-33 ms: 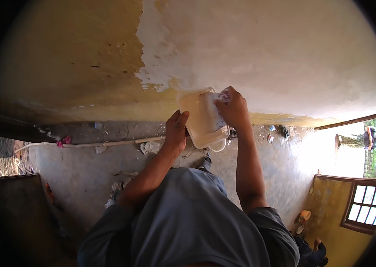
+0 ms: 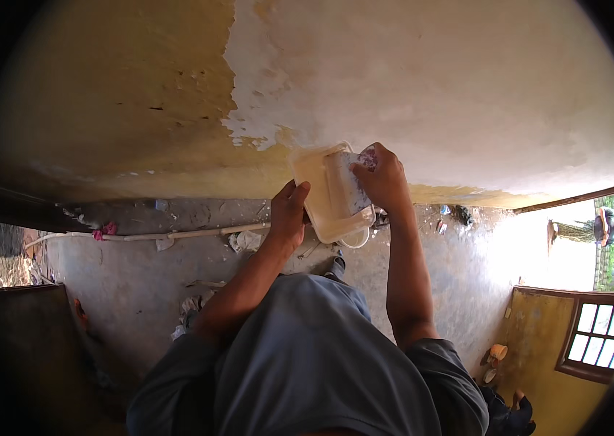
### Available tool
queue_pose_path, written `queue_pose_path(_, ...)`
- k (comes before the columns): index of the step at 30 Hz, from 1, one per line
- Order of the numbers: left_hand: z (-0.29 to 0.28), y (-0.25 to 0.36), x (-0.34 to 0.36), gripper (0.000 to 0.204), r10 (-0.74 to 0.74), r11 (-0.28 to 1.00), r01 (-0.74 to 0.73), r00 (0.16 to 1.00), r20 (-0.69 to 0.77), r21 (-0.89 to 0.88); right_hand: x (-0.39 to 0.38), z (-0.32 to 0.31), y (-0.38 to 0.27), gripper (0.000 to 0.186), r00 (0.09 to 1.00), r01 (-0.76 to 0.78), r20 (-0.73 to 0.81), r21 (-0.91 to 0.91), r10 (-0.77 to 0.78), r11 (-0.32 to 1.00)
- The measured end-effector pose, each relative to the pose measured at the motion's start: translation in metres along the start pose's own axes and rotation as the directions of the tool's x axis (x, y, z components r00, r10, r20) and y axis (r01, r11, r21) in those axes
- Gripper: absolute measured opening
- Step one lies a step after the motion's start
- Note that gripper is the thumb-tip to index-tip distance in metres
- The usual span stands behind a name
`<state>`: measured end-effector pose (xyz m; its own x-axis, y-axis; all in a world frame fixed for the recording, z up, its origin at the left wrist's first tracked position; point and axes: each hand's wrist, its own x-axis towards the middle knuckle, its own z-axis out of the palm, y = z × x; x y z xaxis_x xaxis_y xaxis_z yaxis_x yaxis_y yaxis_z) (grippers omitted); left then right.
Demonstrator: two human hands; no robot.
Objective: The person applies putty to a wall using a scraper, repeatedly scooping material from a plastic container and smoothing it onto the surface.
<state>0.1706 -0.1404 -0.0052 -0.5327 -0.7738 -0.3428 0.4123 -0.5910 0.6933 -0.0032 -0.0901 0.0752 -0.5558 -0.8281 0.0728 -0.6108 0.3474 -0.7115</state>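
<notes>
My left hand (image 2: 289, 213) grips the near left side of a translucent rectangular plastic tub (image 2: 321, 218), thumb over its rim. The tub is tilted, and a white loop handle (image 2: 356, 237) hangs by its lower edge. My right hand (image 2: 387, 178) is closed on a wide, flat putty scraper (image 2: 343, 182), pale with purplish stains near the fingers. Its blade lies across the tub's open mouth; whether it touches the inside I cannot tell. Just beyond stands a wall, coated white on the right (image 2: 409, 87) and worn yellow on the left (image 2: 132, 87).
A long pale pole (image 2: 198, 232) lies on the grey floor (image 2: 132, 269) among scraps and crumpled paper (image 2: 247, 240). A pink cloth (image 2: 106, 230) is by it. Rightward are a bright doorway with a person (image 2: 605, 227) outside, a window (image 2: 605, 333), an orange bucket (image 2: 498, 352) and another dark-clothed person (image 2: 514, 416).
</notes>
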Motion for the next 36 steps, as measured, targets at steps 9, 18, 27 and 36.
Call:
queue_pose_path(9,-0.005,0.007,0.003,0.039,-0.044,0.99,0.05,0.998,-0.045,0.134,-0.011,0.019,-0.019,0.025,0.978,-0.057,0.209,0.314,-0.01,0.948)
queue_pose_path(18,-0.033,0.04,0.003,0.038,-0.004,0.993,-0.008,0.995,-0.098,-0.118,-0.012,0.009,0.009,0.008,0.922,-0.388,0.341,0.799,0.186,0.459)
queue_pose_path(27,-0.064,0.096,0.005,0.043,0.088,0.981,-0.113,0.983,-0.161,-0.157,-0.005,-0.011,-0.06,0.014,0.996,-0.023,0.008,0.986,0.091,0.164)
queue_pose_path(36,-0.089,0.09,-0.01,0.046,0.087,0.985,-0.115,0.975,-0.202,-0.129,0.034,-0.127,-0.216,0.029,0.854,0.519,-0.489,0.771,-0.178,0.369)
